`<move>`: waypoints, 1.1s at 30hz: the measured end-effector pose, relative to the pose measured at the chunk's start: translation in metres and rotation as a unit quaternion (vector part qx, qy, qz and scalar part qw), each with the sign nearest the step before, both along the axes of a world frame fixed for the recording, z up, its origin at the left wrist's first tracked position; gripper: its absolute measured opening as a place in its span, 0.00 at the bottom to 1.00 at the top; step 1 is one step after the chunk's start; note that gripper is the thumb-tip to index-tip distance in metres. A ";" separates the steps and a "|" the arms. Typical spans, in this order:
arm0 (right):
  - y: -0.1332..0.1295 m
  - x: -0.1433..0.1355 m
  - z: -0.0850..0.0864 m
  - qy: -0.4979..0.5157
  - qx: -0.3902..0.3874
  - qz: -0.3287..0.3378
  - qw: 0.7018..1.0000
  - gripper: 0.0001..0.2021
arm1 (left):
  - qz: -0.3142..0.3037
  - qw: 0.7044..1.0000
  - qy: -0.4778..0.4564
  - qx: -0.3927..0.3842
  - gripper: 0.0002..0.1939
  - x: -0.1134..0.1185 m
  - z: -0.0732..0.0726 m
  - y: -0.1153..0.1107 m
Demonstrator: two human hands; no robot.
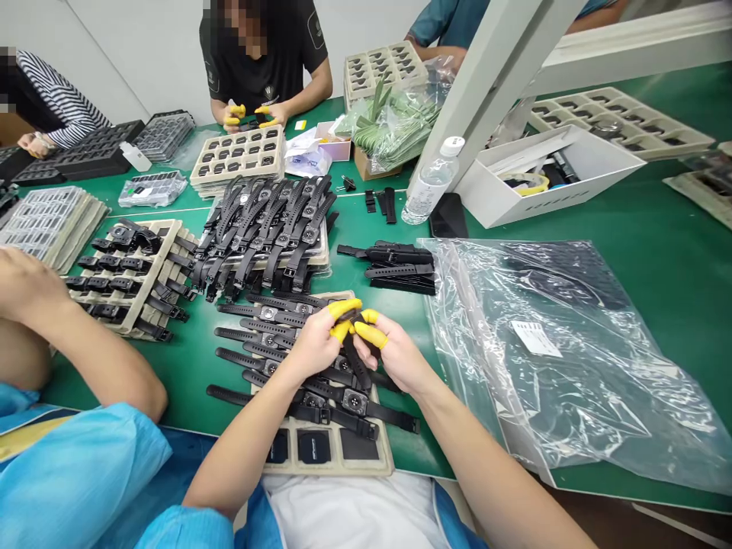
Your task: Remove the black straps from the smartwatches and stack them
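Note:
My left hand point(317, 341) and my right hand point(400, 354), both with yellow finger cots, meet over a tray. Between their fingertips they pinch a black watch, mostly covered by the fingers, with a dark strap point(357, 364) hanging below. Beneath lie several black smartwatches point(354, 402) with straps spread out, backs with round sensors facing up. They rest on a beige compartment tray point(374, 463), whose near row shows dark square pieces point(313, 447). Beyond my right hand is a pile of loose black straps point(400, 268).
A large clear plastic bag point(577, 374) covers the right side. Behind stand a water bottle point(433, 183), a phone point(448, 216) and a white box point(549, 179). Stacked watches point(268, 229) and another tray point(140, 286) lie left. A co-worker's arm point(108, 351) is close by; another person sits opposite.

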State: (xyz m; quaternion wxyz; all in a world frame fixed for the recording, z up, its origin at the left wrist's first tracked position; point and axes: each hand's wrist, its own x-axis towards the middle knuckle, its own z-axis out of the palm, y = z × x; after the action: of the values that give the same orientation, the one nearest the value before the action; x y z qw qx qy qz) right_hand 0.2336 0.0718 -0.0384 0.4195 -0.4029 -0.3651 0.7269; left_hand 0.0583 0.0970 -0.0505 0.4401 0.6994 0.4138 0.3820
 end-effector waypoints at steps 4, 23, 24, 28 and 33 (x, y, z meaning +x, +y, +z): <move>-0.001 0.001 -0.005 -0.002 0.006 0.042 0.999 0.15 | -0.047 0.988 0.083 0.124 0.30 -0.005 -0.004 -0.001; -0.002 -0.003 -0.001 0.124 -0.072 -0.001 0.990 0.18 | -0.089 0.983 0.109 0.114 0.23 -0.007 0.014 -0.006; -0.002 -0.003 -0.001 0.121 -0.073 0.004 0.990 0.18 | -0.086 0.982 0.119 0.118 0.22 -0.008 0.015 -0.007; -0.001 -0.003 -0.004 0.094 -0.080 0.016 0.992 0.17 | -0.075 0.967 0.189 0.155 0.22 -0.008 0.013 -0.007; 0.000 -0.003 -0.002 0.071 -0.084 0.023 0.994 0.17 | -0.084 0.951 0.234 0.183 0.21 -0.012 0.013 -0.004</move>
State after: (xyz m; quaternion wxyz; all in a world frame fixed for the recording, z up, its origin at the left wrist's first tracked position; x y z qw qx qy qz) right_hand 0.2302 0.0721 -0.0408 0.3922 -0.3760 -0.2814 0.7909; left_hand 0.0464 0.0929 -0.0378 0.2260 0.8699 0.3676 0.2387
